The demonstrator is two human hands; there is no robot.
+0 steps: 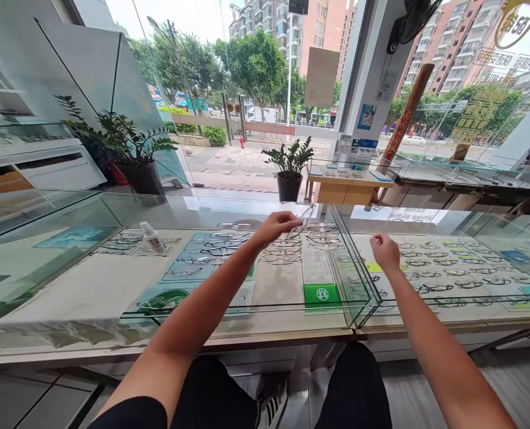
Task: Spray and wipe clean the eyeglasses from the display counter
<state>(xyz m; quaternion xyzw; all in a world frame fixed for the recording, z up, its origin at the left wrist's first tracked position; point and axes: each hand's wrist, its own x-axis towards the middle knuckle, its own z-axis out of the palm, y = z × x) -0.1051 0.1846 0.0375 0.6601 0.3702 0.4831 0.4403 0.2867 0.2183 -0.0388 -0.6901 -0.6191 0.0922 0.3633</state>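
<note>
My left hand (279, 227) reaches forward over the glass display case and pinches a thin-framed pair of eyeglasses (308, 213) at its fingertips. The glasses are tilted above the glass top, and their far part is hard to make out against the reflections. My right hand (385, 251) hovers over the neighbouring case to the right, its fingers curled together; whether anything small is between them is hidden. Beneath my left hand, rows of eyeglasses (283, 251) lie inside the case. A white spray bottle (153, 237) stands to the left.
Glass edges (367, 301) meet where the two cases join. A green box (322, 296) sits in the left case, and many frames (443, 287) lie in the right one. A potted plant (289, 186) stands beyond, before the window.
</note>
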